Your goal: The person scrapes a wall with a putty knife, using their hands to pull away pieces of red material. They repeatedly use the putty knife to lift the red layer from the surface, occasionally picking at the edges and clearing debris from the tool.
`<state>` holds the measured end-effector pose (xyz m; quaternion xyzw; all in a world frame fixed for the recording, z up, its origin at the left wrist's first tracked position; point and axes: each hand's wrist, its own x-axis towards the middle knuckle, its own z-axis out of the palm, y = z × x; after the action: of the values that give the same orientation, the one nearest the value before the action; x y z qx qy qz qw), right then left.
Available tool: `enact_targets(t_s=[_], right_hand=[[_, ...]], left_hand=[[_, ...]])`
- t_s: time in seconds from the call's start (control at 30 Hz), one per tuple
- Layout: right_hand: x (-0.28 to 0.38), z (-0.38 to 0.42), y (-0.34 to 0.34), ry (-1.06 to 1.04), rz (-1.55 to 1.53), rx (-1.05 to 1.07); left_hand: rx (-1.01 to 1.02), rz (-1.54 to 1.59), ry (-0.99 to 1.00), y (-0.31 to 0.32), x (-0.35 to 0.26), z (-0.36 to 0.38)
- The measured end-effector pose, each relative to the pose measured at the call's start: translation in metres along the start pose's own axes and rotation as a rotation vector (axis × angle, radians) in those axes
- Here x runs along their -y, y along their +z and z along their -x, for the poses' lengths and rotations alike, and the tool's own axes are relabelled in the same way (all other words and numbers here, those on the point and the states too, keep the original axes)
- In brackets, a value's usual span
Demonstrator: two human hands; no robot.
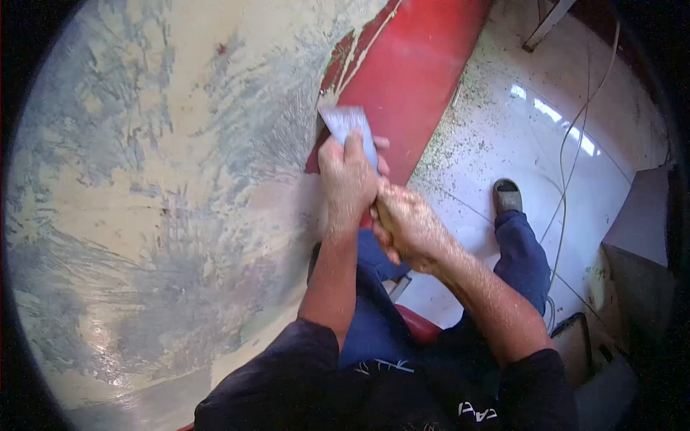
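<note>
A scraper with a flat metal blade (347,118) is held in both hands. My left hand (348,176) is closed round the blade's lower part, its thumb lying along the metal. Just behind it, my right hand (417,223) wraps round the wooden handle (385,217). The blade's front edge is right at the border of a broad mottled surface (208,165), which is cream and grey-green with streaks and patches. A red panel (406,68) runs beside that border, with cream drips on it near the blade. Pale dust covers both hands and forearms.
Greenish crumbs (456,140) are scattered over the pale tiled floor (467,187) along the red panel. A cable (564,165) crosses the floor at right. My shoe (507,195) rests on the tiles. Dark grey box-like things (640,223) stand at the right edge, and a metal leg (546,27) at the top.
</note>
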<state>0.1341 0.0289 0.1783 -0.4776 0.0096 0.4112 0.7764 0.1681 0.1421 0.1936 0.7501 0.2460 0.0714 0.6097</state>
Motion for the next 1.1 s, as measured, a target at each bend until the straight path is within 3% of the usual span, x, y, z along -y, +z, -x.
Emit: enact_targets(t_s=[0.1, 0.13, 0.23, 0.27, 0.37, 0.5, 0.53, 0.63, 0.73, 0.8, 0.9, 1.03, 1.1], right_hand=[[0.007, -0.017, -0.006, -0.011, 0.086, 0.098], [0.005, -0.018, -0.005, 0.121, -0.075, 0.064], [0.007, -0.003, -0.005, -0.055, 0.083, 0.062], [0.004, -0.005, -0.002, 0.107, -0.120, -0.024], [0.018, -0.017, -0.013, 0.147, 0.162, 0.045], [0.016, -0.002, -0.010, 0.021, -0.033, 0.043], [0.014, -0.007, -0.007, 0.116, -0.078, -0.014], [0.022, -0.022, -0.014, 0.030, -0.003, 0.067], [0.021, -0.008, -0.016, 0.125, 0.041, 0.014], [0.022, -0.003, -0.011, 0.162, 0.017, -0.002], [0.021, -0.024, -0.017, -0.042, 0.074, 0.070], [0.030, -0.020, -0.028, 0.049, -0.009, 0.013], [0.022, -0.008, -0.029, -0.019, 0.050, 0.034]], left_hand=[[-0.021, -0.012, 0.039, -0.001, 0.011, -0.009], [-0.009, -0.018, 0.006, -0.001, 0.008, -0.009], [-0.008, -0.004, 0.002, 0.005, -0.006, -0.004], [-0.034, 0.017, 0.012, 0.008, -0.006, -0.006], [-0.002, -0.079, 0.025, 0.003, 0.001, -0.013], [0.006, 0.001, 0.060, 0.011, -0.007, -0.014], [-0.008, 0.025, 0.080, 0.012, -0.005, -0.018], [0.015, -0.039, 0.024, 0.009, -0.004, -0.019], [0.062, -0.002, 0.005, 0.014, -0.015, -0.014], [0.008, -0.001, 0.085, 0.014, -0.008, -0.016], [0.048, -0.080, 0.080, 0.009, -0.001, -0.034], [0.049, 0.071, 0.070, 0.031, -0.009, -0.034], [0.045, 0.126, 0.034, 0.031, -0.007, -0.019]])
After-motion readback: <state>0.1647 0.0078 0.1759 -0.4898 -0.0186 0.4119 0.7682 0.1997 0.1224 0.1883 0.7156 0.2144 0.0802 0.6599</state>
